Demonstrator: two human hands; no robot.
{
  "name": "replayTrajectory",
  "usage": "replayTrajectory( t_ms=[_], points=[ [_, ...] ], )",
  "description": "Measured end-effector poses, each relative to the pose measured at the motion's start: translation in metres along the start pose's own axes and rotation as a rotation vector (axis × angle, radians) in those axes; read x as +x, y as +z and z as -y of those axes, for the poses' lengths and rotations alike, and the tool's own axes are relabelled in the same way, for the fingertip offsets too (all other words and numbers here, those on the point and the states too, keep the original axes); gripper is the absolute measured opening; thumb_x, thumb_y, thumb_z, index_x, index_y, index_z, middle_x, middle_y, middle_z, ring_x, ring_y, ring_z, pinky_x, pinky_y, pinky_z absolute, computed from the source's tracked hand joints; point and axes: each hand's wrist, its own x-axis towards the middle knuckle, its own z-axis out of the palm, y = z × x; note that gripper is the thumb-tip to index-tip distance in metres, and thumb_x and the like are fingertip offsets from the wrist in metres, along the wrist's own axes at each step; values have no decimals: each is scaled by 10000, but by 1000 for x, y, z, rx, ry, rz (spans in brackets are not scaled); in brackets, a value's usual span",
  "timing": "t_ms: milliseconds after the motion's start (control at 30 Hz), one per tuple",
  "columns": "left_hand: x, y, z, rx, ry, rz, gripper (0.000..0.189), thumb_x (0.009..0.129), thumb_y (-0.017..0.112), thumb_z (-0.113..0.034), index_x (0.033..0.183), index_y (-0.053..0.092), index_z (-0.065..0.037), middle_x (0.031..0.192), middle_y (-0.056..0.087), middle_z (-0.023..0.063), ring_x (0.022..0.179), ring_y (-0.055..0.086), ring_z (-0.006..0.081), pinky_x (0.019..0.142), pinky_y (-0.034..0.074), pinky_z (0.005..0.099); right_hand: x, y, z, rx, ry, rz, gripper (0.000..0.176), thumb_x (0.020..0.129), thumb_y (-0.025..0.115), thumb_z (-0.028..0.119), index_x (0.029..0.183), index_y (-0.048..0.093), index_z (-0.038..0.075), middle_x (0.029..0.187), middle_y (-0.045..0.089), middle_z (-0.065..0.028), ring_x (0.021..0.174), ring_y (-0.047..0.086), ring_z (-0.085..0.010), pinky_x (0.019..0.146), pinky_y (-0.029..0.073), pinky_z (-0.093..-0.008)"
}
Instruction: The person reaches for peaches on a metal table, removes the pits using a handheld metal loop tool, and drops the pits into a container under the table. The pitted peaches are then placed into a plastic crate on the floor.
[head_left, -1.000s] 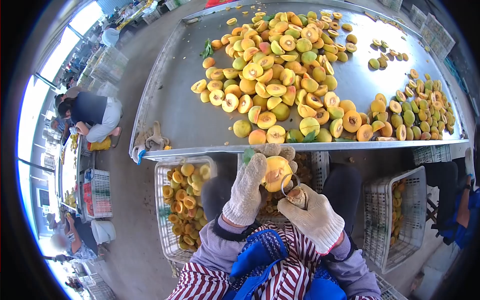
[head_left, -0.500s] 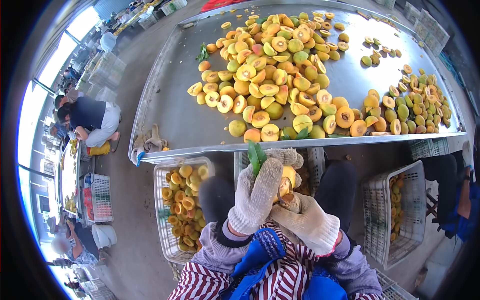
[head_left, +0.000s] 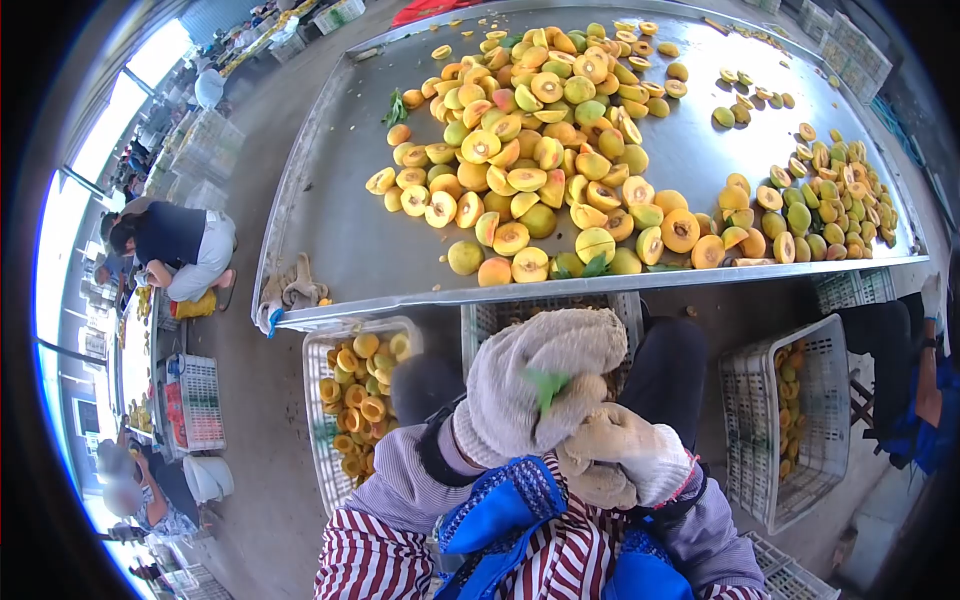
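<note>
Both of my hands wear pale knitted gloves and meet in front of my lap, below the metal table's (head_left: 345,250) near edge. My left hand (head_left: 535,385) is curled, its back toward the camera, with a blurred green leaf (head_left: 546,388) at its fingers. Just right of it and touching it, my right hand (head_left: 620,455) has bent fingers. What lies between the two hands is hidden. On the table beyond is a heap of halved yellow-orange fruit (head_left: 520,150), with more halves (head_left: 835,205) to the right.
A crate of fruit halves (head_left: 318,420) stands left of my legs, another crate (head_left: 745,440) to the right, and a third (head_left: 478,325) under the table edge. Used gloves (head_left: 295,288) lie on the table's left corner. People work at the left; a co-worker's arm (head_left: 928,385) shows far right.
My left hand has turned and closed over, covering the yellow fruit piece seen between the hands before. The leaf has moved down and right. My right hand has shifted slightly. The view has shifted a little.
</note>
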Motion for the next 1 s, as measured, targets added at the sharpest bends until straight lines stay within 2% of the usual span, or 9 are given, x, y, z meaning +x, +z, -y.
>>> replayTrajectory(
  t_ms=[67, 133, 200, 267, 333, 600, 900, 967, 1000],
  points=[
    [3, -3, -2, -576, -579, 167, 344, 992, 580, -265, 1155, 667, 26, 1134, 681, 217, 1025, 687, 345, 871, 553, 427, 4, -3, -3, 152, 64, 97, 295, 917, 681, 313, 830, 607, 40, 559, 511, -3, 416, 473, -89, 404, 374, -206],
    [6, -4, 5, -462, -486, 233, 382, 989, 602, -310, 1159, 667, 25, 1117, 687, 214, 1030, 688, 342, 866, 552, 419, 0, -3, -9, 117, 0, -29, 291, 920, 687, 305, 853, 604, 35, 587, 529, -7, 428, 485, -95, 406, 376, -207],
    [5, 1, 14, -383, 49, 94, 289, 923, 653, -229, 1120, 691, -21, 1086, 696, 190, 931, 697, 359, 814, 562, 410, 5, -14, -16, 397, 59, 468, 276, 931, 687, 284, 872, 594, 31, 584, 523, -6, 428, 479, -89, 397, 371, -211],
    [-2, 6, 6, -475, 39, 70, 314, 963, 621, -241, 1168, 667, -8, 1097, 696, 176, 918, 702, 293, 811, 558, 382, 11, -11, -21, 526, 39, 632, 272, 945, 673, 272, 878, 576, 27, 566, 504, -5, 401, 450, -81, 381, 362, -214],
    [-8, 8, -12, -933, -683, 56, 375, 993, 592, -278, 1225, 629, 13, 1116, 691, 153, 918, 690, 223, 815, 553, 348, 9, -12, -24, 521, -7, 461, 293, 956, 658, 288, 870, 556, 27, 538, 471, 4, 376, 410, -71, 366, 341, -218],
    [-15, 29, -3, -1385, -1026, -293, 517, 989, 555, -466, 1157, 613, 20, 1051, 682, 200, 841, 688, 267, 726, 575, 355, 14, -8, -15, 444, 61, 497, 342, 944, 642, 277, 753, 521, 19, 473, 425, 6, 333, 377, -87, 303, 282, -244],
    [-93, -74, 89, -429, -1014, -713, 426, 950, 598, -417, 1186, 637, -64, 1176, 658, 145, 953, 692, 265, 702, 594, 332, 2, -35, -8, 347, -256, 32, 215, 887, 635, 194, 773, 545, 36, 552, 497, -46, 356, 398, -113, 332, 295, -245],
    [-112, -90, 103, 1394, -689, -37, 388, 889, 668, -353, 1187, 654, -105, 1209, 651, 151, 1157, 604, 388, 927, 523, 472, 16, -34, 0, 115, -156, -157, 239, 898, 615, 234, 760, 544, 53, 524, 474, -27, 347, 387, -110, 329, 284, -253],
    [-99, -88, 102, 1287, -700, -103, 379, 846, 674, -302, 1177, 672, -118, 1293, 612, 148, 1274, 508, 404, 1051, 434, 479, 27, -32, 8, -117, -72, -355, 266, 909, 596, 275, 747, 544, 71, 497, 451, -8, 338, 375, -107, 326, 273, -262]
  ],
)
